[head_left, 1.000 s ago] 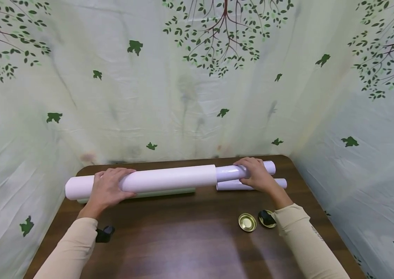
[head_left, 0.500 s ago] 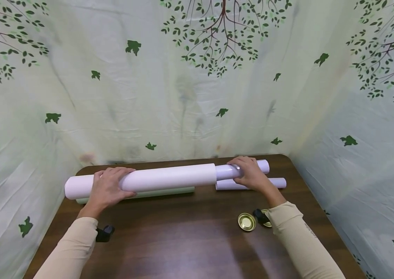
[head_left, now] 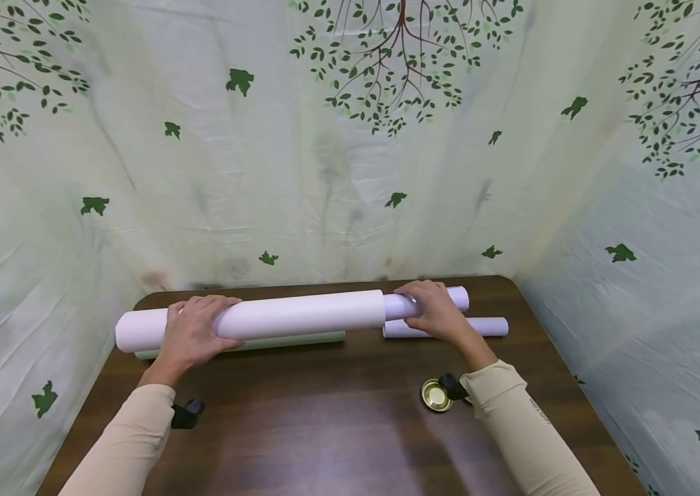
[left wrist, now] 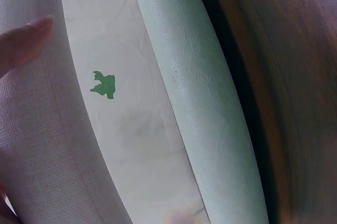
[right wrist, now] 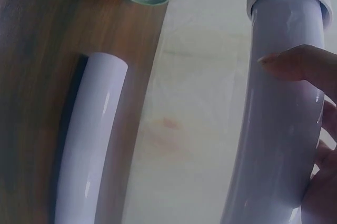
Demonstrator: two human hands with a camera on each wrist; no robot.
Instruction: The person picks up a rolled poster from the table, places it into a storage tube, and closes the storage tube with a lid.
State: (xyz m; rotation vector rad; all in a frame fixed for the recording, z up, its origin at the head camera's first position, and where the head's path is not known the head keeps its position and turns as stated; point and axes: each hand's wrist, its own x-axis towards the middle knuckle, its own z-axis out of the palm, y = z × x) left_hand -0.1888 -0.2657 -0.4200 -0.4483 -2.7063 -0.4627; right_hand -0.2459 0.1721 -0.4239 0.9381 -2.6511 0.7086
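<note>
Roll (right wrist: 279, 134) sits part-way inside tube (head_left: 306, 313), entering at tube's right end. Change over the last second: roll's far end is closer to tube's mouth, right hand (head_left: 437, 313) with it. Tube itself barely shifts. Reads as roll being pushed in, not drawn out; my judgement: going smoothly, but not seated yet, since a fair length is still outside.

State of hands: left hand (head_left: 195, 334) grips tube toward its left end, fingers over the top, thumb on the near side. Right hand grips roll just right of tube's mouth, fingers and thumb wrapped round it. Right wrist view shows a thin gap between roll and tube's rim, so fit looks snug but not jammed. Axes look roughly in line.

Tube is held up off bench (head_left: 300, 427). Below tube, apart from it: green tube (head_left: 303, 340), lying on bench. Right of tube's mouth and lower: spare roll (head_left: 486, 327), untouched. Nearer the person than tube's mouth, off to the right: brass cap (head_left: 429, 403), plus a second cap now mostly hidden behind the right wrist camera (head_left: 452, 386) and sleeve (head_left: 499, 396).
</note>
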